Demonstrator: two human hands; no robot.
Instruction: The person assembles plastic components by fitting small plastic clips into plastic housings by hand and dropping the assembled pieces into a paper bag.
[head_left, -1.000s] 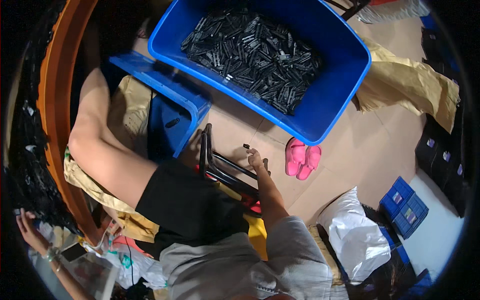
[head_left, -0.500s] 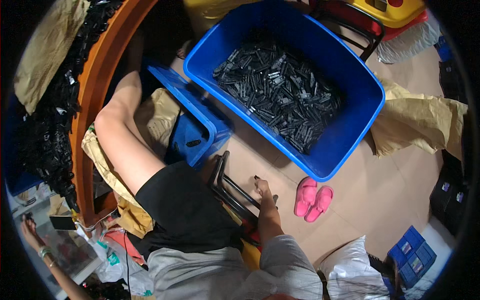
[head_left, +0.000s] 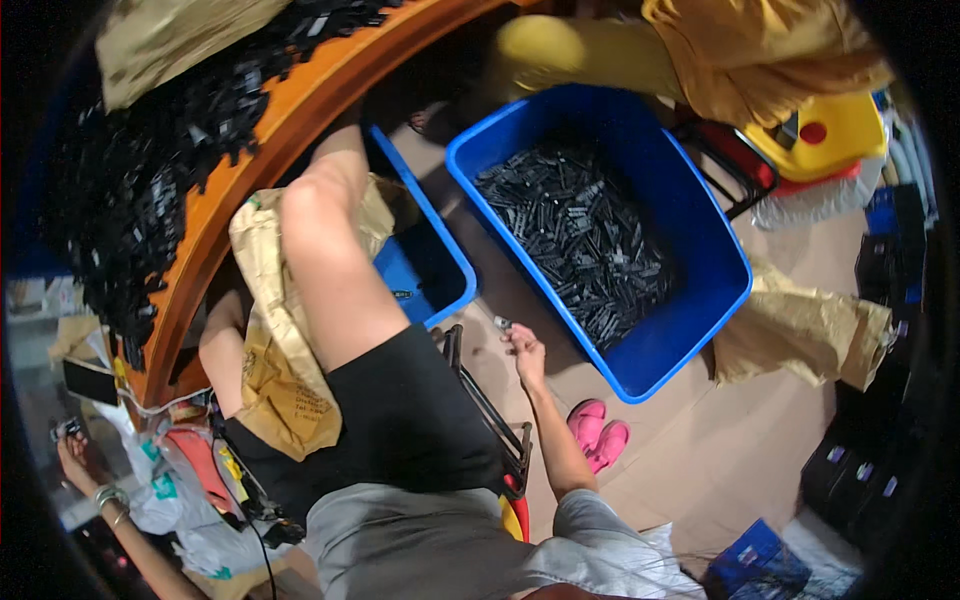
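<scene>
My left hand (head_left: 80, 468) is at the far left, its fingers closed on a small dark piece with shiny parts (head_left: 66, 430). My right hand (head_left: 527, 352) hangs over the floor beside the large blue bin (head_left: 700, 320), pinching a small piece with a pale, shiny face (head_left: 502, 323). Inside that bin lie many narrow black plastic pieces (head_left: 590, 240). A heap of small black parts (head_left: 140, 220) covers the orange-edged table (head_left: 270, 130) at upper left. Both held pieces are too small to name exactly.
A second blue bin (head_left: 440, 262) stands beside my leg. Brown paper sacks (head_left: 800, 325) lie around, one across my lap. Pink slippers (head_left: 598, 438) are on the floor. A person in yellow-brown clothing (head_left: 760, 50) is beyond the large bin. A yellow-and-red stool (head_left: 840, 130) stands at right.
The view has turned, bringing more of the other person and the table heap in. My right hand has risen towards the large bin's near side, and its piece shows more clearly.
</scene>
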